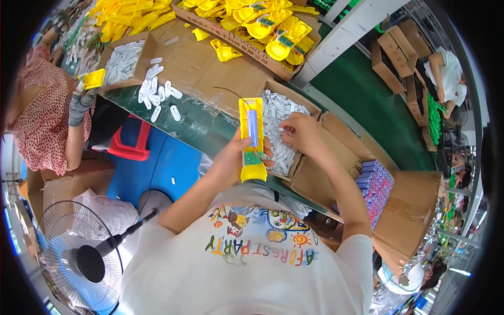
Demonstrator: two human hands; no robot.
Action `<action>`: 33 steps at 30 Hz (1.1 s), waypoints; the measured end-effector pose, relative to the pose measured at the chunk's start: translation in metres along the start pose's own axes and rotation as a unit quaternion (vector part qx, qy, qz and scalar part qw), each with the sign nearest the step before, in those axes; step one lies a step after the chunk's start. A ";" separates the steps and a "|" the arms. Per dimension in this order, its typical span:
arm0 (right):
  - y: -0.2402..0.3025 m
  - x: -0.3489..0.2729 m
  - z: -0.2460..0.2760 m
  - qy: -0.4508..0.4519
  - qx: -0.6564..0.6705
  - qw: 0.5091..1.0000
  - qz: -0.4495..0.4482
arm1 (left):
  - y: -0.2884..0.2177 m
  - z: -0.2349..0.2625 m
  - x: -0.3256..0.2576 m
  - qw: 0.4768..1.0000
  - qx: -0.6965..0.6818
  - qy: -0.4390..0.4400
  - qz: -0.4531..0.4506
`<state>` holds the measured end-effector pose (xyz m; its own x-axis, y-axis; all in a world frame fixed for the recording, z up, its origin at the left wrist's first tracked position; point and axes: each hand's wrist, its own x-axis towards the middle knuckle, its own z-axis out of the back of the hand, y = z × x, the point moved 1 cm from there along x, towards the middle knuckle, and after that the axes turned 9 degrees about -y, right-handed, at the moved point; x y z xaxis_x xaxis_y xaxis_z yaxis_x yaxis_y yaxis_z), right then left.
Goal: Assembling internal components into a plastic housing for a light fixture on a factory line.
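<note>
A long yellow plastic housing (254, 173) lies in my left hand (228, 161), with my fingers and thumb around its sides. Inside it are a purple cylindrical battery (252, 126) and, closer to me, a green circuit board (253, 158) with thin wires. One dark wire (229, 90) sticks out past the housing's far end. My right hand (304, 135) is over a cardboard box (311, 108) of small whitish parts (276, 153). Its thumb and fingertips are pinched together; whatever they may hold is too small to make out.
Purple batteries (375, 184) stand bundled at right beside an open carton (407, 207). Loose white oval pieces (153, 94) lie left of the housing. Beyond is a tray (226, 34) of yellow housings. At left are a co-worker's gloved hand (83, 105), a red stool (132, 142) and a fan (86, 257).
</note>
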<state>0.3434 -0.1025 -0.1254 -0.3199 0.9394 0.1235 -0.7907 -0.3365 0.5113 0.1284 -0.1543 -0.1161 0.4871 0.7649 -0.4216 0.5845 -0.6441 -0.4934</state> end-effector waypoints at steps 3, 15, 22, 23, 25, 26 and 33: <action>0.011 -0.012 0.024 -0.097 0.131 0.986 -0.022 | 0.009 -0.007 0.004 0.996 0.085 -0.039 -0.004; 0.020 -0.045 0.046 -0.274 0.326 0.898 -0.114 | 0.029 -0.057 0.014 0.965 0.235 0.103 0.045; 0.020 -0.054 0.051 -0.395 0.150 0.906 -0.032 | 0.034 -0.054 0.020 0.966 0.233 0.107 0.017; 0.023 -0.054 0.050 -0.406 0.168 0.897 -0.049 | 0.034 -0.055 0.021 0.966 0.236 0.109 0.018; 0.030 -0.051 0.046 -0.403 0.238 0.876 -0.116 | 0.032 -0.059 0.019 0.959 0.260 0.113 0.004; 0.031 -0.051 0.043 -0.392 0.307 0.849 -0.180 | 0.033 -0.058 0.019 0.958 0.263 0.115 0.007; 0.022 -0.060 0.033 -0.324 0.375 0.839 -0.226 | 0.041 -0.049 0.020 0.934 0.331 0.121 -0.066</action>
<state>0.3625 -0.1643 -0.0940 0.4661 0.8806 0.0856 -0.1276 -0.0289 0.9914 0.1938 -0.1651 -0.1077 0.6176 0.7657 -0.1796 0.1600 -0.3460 -0.9245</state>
